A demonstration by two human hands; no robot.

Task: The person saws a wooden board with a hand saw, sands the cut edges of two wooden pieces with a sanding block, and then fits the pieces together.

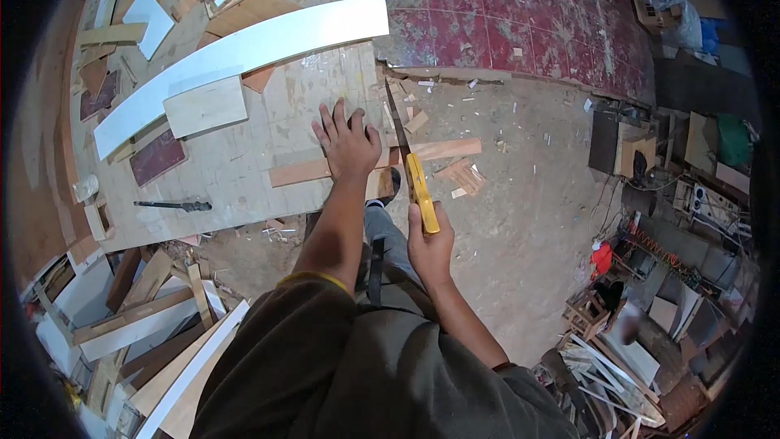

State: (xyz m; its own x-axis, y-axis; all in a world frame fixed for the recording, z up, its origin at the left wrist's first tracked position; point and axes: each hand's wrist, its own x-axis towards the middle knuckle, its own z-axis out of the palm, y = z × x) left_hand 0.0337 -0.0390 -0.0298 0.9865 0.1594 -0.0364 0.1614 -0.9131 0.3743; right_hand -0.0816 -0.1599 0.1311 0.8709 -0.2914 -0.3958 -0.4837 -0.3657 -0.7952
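Note:
My left hand (351, 142) lies spread on a narrow wooden strip (301, 171), pressing it against the worktable (268, 134) near its right edge. The strip's right end juts out past the table edge over the floor. My right hand (430, 240) is wrapped round the yellow handle of a handsaw (418, 183). The saw's dark, narrow blade points away from me and crosses the overhanging part of the strip in this view, a little right of my left hand.
A long white board (244, 53) lies across the table, with a small pale wooden panel (206, 107) by it. A dark clamp-like tool (172, 206) rests near the front edge. Offcuts (461, 174) litter the floor. Stacked boards (138, 325) stand at lower left; clutter lines the right side.

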